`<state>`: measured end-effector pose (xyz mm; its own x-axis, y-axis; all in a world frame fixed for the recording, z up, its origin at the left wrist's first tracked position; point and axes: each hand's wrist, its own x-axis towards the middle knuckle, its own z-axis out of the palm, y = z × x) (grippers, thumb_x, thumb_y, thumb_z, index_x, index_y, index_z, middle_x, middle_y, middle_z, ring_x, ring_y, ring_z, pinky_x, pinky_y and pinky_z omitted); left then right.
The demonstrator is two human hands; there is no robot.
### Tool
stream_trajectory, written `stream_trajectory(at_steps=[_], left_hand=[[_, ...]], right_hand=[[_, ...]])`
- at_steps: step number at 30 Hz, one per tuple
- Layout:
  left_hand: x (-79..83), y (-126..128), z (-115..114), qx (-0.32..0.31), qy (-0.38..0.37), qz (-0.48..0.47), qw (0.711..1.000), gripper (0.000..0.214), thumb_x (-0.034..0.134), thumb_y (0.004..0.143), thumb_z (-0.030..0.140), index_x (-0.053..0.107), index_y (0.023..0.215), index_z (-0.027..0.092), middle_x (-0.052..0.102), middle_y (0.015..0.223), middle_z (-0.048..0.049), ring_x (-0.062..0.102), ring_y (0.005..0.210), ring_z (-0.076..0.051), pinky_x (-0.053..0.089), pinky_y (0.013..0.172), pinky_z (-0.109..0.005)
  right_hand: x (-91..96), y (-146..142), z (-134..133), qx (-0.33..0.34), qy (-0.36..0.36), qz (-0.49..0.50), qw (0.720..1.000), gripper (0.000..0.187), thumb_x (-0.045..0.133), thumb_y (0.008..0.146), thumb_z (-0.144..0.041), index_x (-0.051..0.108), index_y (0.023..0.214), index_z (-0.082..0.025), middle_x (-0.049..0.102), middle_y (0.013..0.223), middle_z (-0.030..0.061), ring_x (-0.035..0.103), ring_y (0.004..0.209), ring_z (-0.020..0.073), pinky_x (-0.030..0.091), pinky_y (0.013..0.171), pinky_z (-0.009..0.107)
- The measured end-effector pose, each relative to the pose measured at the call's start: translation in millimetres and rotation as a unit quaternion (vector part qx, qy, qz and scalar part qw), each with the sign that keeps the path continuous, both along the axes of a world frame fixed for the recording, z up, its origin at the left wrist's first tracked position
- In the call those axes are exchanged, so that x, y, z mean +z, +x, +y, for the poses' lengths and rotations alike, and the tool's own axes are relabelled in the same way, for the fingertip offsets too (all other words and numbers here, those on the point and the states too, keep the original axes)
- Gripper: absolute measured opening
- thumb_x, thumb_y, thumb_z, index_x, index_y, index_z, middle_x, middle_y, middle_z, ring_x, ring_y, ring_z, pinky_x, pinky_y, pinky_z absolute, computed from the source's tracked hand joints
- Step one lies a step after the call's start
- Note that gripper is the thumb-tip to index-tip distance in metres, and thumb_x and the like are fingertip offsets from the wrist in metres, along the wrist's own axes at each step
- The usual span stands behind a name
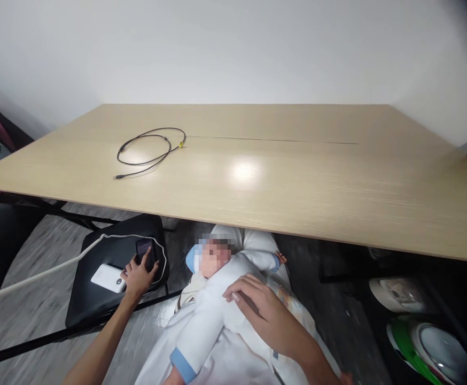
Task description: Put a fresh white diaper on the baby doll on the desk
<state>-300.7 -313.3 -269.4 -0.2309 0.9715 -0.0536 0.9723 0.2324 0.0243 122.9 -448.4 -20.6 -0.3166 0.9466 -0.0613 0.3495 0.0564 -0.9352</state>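
My left hand [140, 275] reaches down to the black chair seat [93, 307]. Its fingers are spread over a dark phone [147, 254], one fingertip on the screen. Beside it lies a flat white device [108, 278] with a small dark round spot. A white cable [77, 259] arches over the seat and curves round the phone. My right hand [257, 305] lies flat, fingers extended, on the chest of a person [213, 289] in a white outfit with blue cuffs, who lies across my lap. That person's face is blurred out.
A wooden table [297, 182] spans the view before me, its front edge above the lap. On it lies a coiled black cable [149, 163] with a yellow tie. Rounded containers, one with a green band [407, 350], stand under the table at right. A dark chair [1, 251] is at left.
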Motion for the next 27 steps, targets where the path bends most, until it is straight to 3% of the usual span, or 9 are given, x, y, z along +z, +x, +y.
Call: stream_trajectory(at_steps=[10, 20, 27], left_hand=[[-2.3, 5, -3, 0.021, 0.021, 0.028, 0.999, 0.068, 0.056, 0.106, 0.061, 0.049, 0.169, 0.037, 0.055, 0.154, -0.0225, 0.056, 0.129, -0.042, 0.042, 0.109, -0.056], [0.6, 12, -2, 0.042, 0.022, 0.019, 0.999, 0.066, 0.056, 0.106, 0.060, 0.050, 0.168, 0.037, 0.054, 0.156, -0.0220, 0.055, 0.131, -0.043, 0.041, 0.109, -0.057], [2.8, 21, -2, 0.064, 0.030, 0.002, 0.998, 0.061, 0.056, 0.106, 0.060, 0.055, 0.164, 0.040, 0.044, 0.164, -0.0192, 0.051, 0.137, -0.045, 0.042, 0.109, -0.057]], right_hand=[[-1.3, 0, 0, 0.001, 0.002, 0.000, 1.000, 0.026, 0.048, 0.118, -0.027, 0.073, 0.110, -0.028, 0.074, 0.109, -0.0005, 0.068, 0.113, 0.0197, 0.047, 0.103, 0.033], [-3.5, 0, 0, 0.001, 0.001, 0.004, 1.000, 0.025, 0.049, 0.118, -0.026, 0.073, 0.111, -0.029, 0.074, 0.110, -0.0018, 0.068, 0.114, 0.0183, 0.047, 0.104, 0.032], [0.4, 0, 1, 0.001, -0.001, 0.001, 1.000, 0.026, 0.049, 0.117, -0.024, 0.074, 0.110, -0.029, 0.074, 0.108, -0.0012, 0.069, 0.113, 0.0189, 0.048, 0.102, 0.033]])
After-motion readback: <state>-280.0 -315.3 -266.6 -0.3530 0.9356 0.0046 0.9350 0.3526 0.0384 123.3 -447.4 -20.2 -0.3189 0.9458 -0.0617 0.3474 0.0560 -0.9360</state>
